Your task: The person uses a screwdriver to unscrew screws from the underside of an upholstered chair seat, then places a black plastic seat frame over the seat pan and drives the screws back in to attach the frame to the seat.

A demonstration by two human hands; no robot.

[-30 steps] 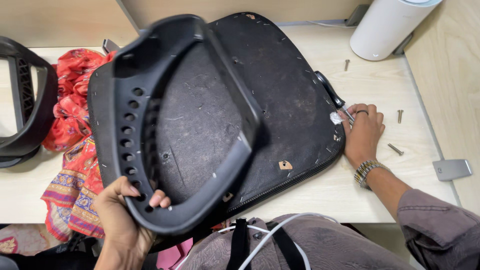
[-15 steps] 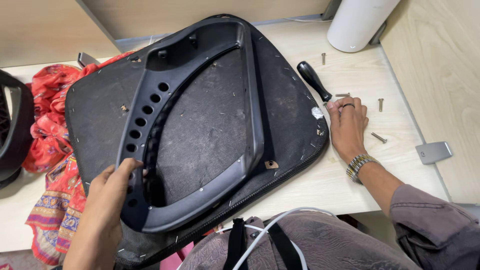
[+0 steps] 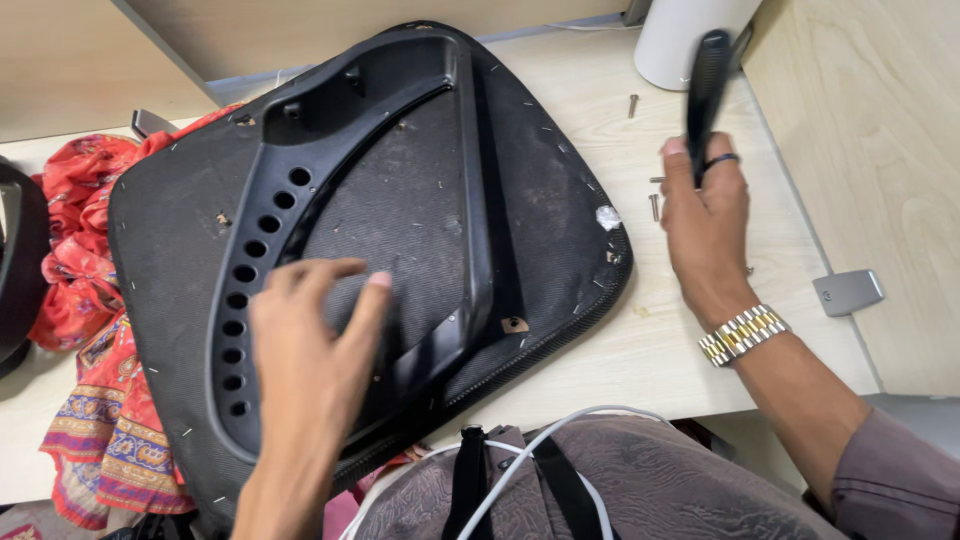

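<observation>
A black chair seat pad (image 3: 420, 210) lies upside down on the wooden desk (image 3: 650, 340), with a black plastic armrest frame (image 3: 300, 180) laid flat on top of it. My left hand (image 3: 315, 340) rests with fingers spread on the lower part of the frame and pad. My right hand (image 3: 705, 215), with a ring and a metal watch, is raised at the right of the pad and grips a black-handled screwdriver (image 3: 705, 85) upright. Loose screws (image 3: 654, 205) lie on the desk next to that hand.
A red patterned cloth (image 3: 85, 300) lies under the pad's left side. Another black chair part (image 3: 15, 270) is at the far left. A white cylinder (image 3: 690, 40) stands at the back right. A small grey metal piece (image 3: 848, 292) lies by the wooden side wall.
My right hand has picked the screwdriver up off the desk and lifted it. My left hand let go of the frame's edge and now lies flat on it; the frame has settled onto the pad.
</observation>
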